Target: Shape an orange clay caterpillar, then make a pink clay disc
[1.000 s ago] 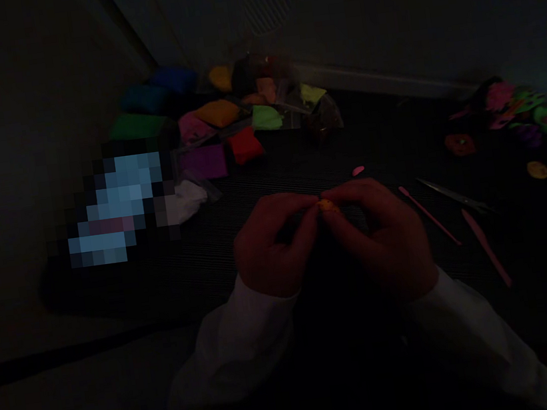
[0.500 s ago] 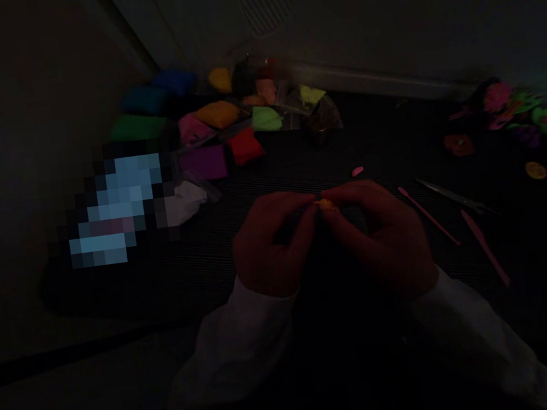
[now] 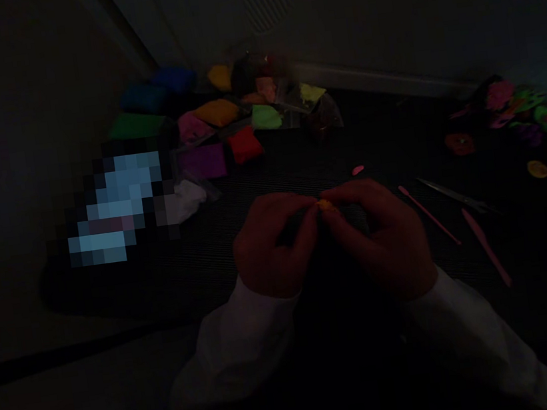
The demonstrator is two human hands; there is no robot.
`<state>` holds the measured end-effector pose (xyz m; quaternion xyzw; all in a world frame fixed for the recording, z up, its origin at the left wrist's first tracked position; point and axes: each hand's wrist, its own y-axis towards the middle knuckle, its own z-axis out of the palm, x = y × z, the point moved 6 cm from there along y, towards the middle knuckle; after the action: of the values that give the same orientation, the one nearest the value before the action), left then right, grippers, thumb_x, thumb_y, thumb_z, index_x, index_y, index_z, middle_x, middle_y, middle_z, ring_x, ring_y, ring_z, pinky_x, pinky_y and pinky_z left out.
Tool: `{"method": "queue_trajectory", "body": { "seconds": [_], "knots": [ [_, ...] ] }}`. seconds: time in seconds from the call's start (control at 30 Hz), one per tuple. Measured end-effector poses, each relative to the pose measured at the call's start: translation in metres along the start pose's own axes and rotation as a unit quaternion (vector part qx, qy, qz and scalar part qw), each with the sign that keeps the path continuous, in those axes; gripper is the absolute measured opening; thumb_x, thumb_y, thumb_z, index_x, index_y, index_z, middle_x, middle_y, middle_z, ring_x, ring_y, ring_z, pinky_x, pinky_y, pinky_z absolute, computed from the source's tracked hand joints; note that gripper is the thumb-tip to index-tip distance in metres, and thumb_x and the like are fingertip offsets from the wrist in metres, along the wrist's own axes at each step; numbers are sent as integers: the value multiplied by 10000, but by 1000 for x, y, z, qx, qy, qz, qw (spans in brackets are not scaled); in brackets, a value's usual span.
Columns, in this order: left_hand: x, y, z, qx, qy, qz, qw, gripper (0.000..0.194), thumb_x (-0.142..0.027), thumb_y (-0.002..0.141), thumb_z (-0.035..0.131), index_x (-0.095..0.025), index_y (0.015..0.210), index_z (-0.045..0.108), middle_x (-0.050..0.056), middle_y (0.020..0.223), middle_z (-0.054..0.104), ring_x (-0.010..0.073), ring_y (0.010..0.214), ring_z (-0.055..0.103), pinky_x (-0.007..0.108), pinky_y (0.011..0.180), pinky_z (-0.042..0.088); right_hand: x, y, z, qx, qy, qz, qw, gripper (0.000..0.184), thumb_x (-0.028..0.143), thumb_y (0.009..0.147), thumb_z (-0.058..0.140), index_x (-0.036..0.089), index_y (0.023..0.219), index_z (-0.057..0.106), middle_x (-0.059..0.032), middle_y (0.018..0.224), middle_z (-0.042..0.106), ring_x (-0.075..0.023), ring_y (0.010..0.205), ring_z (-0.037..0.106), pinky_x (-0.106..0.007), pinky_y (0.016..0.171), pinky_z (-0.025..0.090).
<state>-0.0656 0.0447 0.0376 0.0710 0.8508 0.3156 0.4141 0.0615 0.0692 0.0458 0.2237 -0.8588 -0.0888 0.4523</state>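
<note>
A small orange piece of modelling clay (image 3: 324, 205) is pinched between the fingertips of both hands above the dark table. My left hand (image 3: 275, 245) closes thumb and forefinger on its left side. From the right, my right hand (image 3: 386, 237) grips it the same way. Fingertips cover much of the piece, and the dim light hides its exact shape. Just beyond my right hand lies a small pink bit of clay (image 3: 358, 170). To the right rest a thin pink modelling tool (image 3: 429, 215), a pair of scissors (image 3: 454, 196) and a pink plastic knife (image 3: 487, 247).
Several coloured clay packs, among them a purple one (image 3: 203, 162) and a red one (image 3: 245, 145), lie at the back left. A pixelated bright screen (image 3: 119, 205) stands left. Colourful flower shapes (image 3: 517, 107), a red-orange piece (image 3: 460, 144) and a yellow disc (image 3: 537, 169) lie at right.
The fingertips have shifted slightly around the orange clay, and a little less of it shows. Otherwise the hands and the things on the table stay in place.
</note>
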Motion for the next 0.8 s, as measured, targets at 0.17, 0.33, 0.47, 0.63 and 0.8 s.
{"method": "queue_trajectory", "body": {
  "seconds": [0.17, 0.33, 0.47, 0.63, 0.8],
  "knots": [
    [0, -1, 0, 3, 9, 8, 1000, 139, -129, 680, 596, -172, 812, 604, 8, 804, 645, 118, 748, 586, 243, 691, 475, 2, 0, 0, -4, -16, -14, 1000, 186, 204, 755, 535, 204, 937, 571, -26, 909, 600, -138, 857, 546, -302, 777, 432],
    [-1, 0, 1, 6, 10, 6, 1000, 133, -124, 676, 597, -165, 802, 602, 14, 800, 640, 123, 764, 582, 253, 704, 474, 2, 0, 1, 0, -15, -13, 1000, 180, 198, 756, 534, 186, 932, 569, -25, 899, 595, -124, 851, 541, -275, 769, 429],
    [-2, 0, 0, 1, 17, 7, 1000, 141, -127, 674, 600, -164, 811, 604, 14, 803, 642, 121, 764, 581, 254, 707, 472, 2, -1, 0, -5, -7, -9, 1000, 173, 203, 755, 535, 197, 925, 564, -20, 896, 595, -127, 841, 543, -283, 761, 432],
    [1, 0, -1, -3, 8, -28, 1000, 194, -138, 680, 597, -176, 871, 602, 15, 854, 642, 120, 765, 582, 255, 694, 479, 0, -1, 0, -13, 12, 14, 1000, 174, 200, 755, 536, 203, 928, 555, -10, 884, 586, -119, 825, 540, -274, 743, 436],
    [2, -1, -1, 0, -16, -25, 1000, 170, -133, 681, 595, -177, 844, 609, 6, 830, 645, 115, 764, 585, 256, 714, 482, 1, -1, 0, -11, 5, 5, 1000, 177, 202, 750, 542, 203, 926, 557, -13, 884, 587, -120, 822, 541, -274, 742, 437]
  ]
}}
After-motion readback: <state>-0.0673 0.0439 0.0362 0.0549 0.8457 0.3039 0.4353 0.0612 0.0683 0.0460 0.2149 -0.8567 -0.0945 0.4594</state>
